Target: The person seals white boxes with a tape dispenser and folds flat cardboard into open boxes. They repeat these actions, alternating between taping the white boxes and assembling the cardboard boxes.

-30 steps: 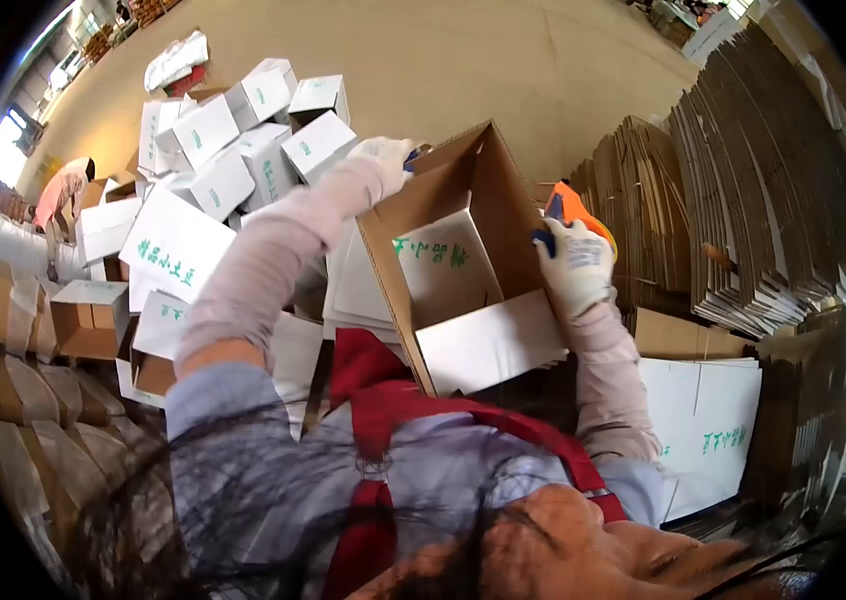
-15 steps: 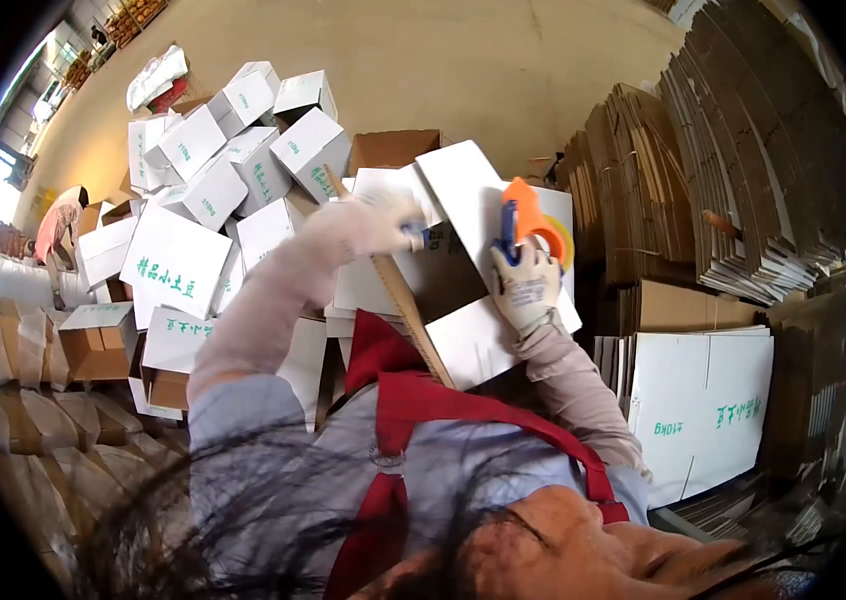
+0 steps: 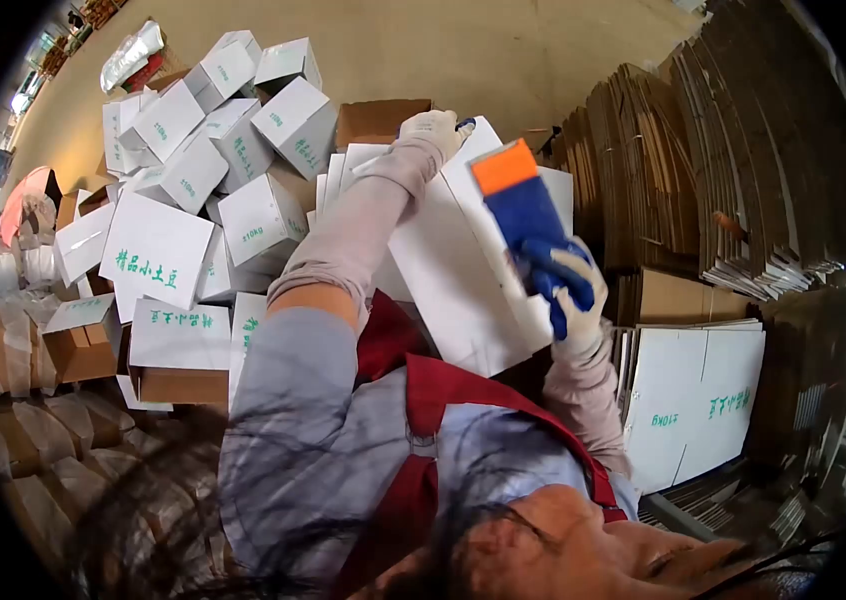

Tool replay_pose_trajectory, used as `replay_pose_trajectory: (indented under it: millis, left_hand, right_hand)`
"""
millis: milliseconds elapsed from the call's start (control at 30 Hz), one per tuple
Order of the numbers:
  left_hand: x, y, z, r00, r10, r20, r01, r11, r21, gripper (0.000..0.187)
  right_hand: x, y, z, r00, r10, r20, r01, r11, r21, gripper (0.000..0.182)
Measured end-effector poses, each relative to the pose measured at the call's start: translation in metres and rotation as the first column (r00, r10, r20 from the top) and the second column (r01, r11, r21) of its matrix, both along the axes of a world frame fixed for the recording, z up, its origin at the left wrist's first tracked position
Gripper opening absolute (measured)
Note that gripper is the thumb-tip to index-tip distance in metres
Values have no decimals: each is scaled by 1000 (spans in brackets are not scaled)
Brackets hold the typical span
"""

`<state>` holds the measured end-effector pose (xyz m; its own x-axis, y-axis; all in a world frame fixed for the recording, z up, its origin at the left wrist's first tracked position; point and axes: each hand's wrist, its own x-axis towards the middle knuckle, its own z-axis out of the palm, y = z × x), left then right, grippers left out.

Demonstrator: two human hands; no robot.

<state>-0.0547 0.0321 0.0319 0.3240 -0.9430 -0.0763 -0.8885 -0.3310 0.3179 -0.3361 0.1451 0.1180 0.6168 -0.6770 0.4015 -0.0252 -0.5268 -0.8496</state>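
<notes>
A long white carton point(image 3: 473, 270) lies in front of me with its top flaps folded down. My left hand point(image 3: 431, 130), in a white glove with blue fingertips, is closed over the carton's far end. My right hand point(image 3: 575, 285), gloved the same way, grips a blue and orange tape dispenser point(image 3: 523, 205) above the carton's right side. The dispenser's orange end points away from me. I cannot make out whether its tape touches the carton.
White cartons with green writing point(image 3: 158, 255) are heaped at the left. Flattened cardboard point(image 3: 633, 170) stands in stacks at the right, with white carton sheets point(image 3: 693, 400) nearer. An open brown carton point(image 3: 378, 122) lies beyond my left hand. Another person point(image 3: 33, 205) is at the far left.
My left hand has moved away from me to the carton's far end. The carton's open gap is now covered. My right hand has turned the tape dispenser and brought it nearer.
</notes>
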Motion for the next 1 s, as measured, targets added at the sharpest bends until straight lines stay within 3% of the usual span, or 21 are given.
replay_pose_trajectory:
  millis: [33, 100, 167, 233, 267, 300, 333, 367, 433, 467, 500, 633, 667, 700, 767, 800, 833, 867, 900, 967, 1000]
  left_hand:
    - [6, -10, 1, 1000, -2, 2, 2, 1000, -6, 51]
    - [15, -18, -3, 997, -61, 47, 57, 995, 76, 49]
    - [27, -16, -4, 999, -42, -13, 42, 999, 12, 49]
    - [39, 11, 13, 985, -75, -158, 19, 943, -332, 43]
    - [42, 21, 15, 916, -77, -394, -44, 956, -290, 39]
    - [45, 27, 19, 631, 70, -773, -21, 997, 73, 34]
    - [42, 45, 16, 294, 59, -954, 89, 992, 88, 33]
    - [36, 64, 12, -85, 81, -993, 199, 978, 62, 31]
    - [16, 75, 44, 485, -2, -874, 434, 868, 240, 32]
    - [8, 80, 49, 456, -149, -877, 506, 854, 118, 33]
    - [-1, 85, 66, 548, -162, -821, 439, 891, 117, 33]
    - [-2, 96, 47, 209, 33, -977, 295, 951, 95, 29]
    - [-3, 100, 35, 24, 186, -982, 270, 945, 186, 25]
    - [-5, 105, 23, 23, 188, -982, 267, 945, 187, 25]
    - [-9, 112, 8, -359, 222, -907, 129, 974, 188, 19]
    - [-6, 108, 5, -249, 176, -952, 83, 984, 160, 15]
    - [9, 94, 7, 127, 39, -991, 243, 968, 70, 15]
    - [14, 84, 14, 536, -171, -827, 219, 974, -59, 16]
    - [18, 75, 18, 828, -309, -468, 252, 950, -183, 18]
    - [50, 43, 20, 961, -274, -45, 249, 923, -294, 23]
    - [70, 23, 18, 981, -190, -40, 186, 979, -86, 23]
  right_hand:
    - [12, 17, -18, 958, -28, 284, -73, 938, 338, 33]
    - [13, 9, -89, 998, 52, -21, -37, 892, 450, 37]
    - [8, 7, -92, 998, 26, 49, -43, 915, 402, 39]
    - [9, 11, -81, 993, -7, 116, -51, 871, 488, 43]
    - [5, 8, -89, 997, 6, 72, -38, 891, 453, 44]
    - [5, 8, -89, 998, 5, 65, -34, 889, 456, 44]
    - [6, 9, -87, 995, -11, 97, -34, 892, 451, 44]
    - [6, 10, -86, 991, -30, 131, -32, 893, 449, 44]
    - [6, 10, -78, 995, 5, 103, -51, 891, 452, 43]
    - [5, 10, -76, 996, 43, 72, -71, 891, 448, 43]
    - [3, 10, -77, 996, 52, 65, -76, 891, 448, 43]
    - [-3, 9, -78, 994, 70, 82, -102, 854, 509, 40]
    - [-5, 7, -79, 992, 86, 95, -121, 862, 493, 40]
    - [-4, 7, -77, 989, 102, 106, -141, 869, 475, 40]
    - [0, 5, -68, 992, 94, 87, -125, 853, 507, 42]
    - [2, 4, -65, 996, 81, 40, -89, 838, 538, 43]
    - [5, 1, -63, 998, 68, -5, -53, 822, 566, 44]
    - [13, -6, -59, 994, 89, -65, -48, 883, 467, 39]
    - [26, -11, -50, 994, 88, -65, -47, 882, 469, 39]
    - [51, -15, -30, 999, 3, 53, -29, 864, 502, 36]
    - [54, -22, -26, 998, 39, 42, -55, 869, 492, 34]
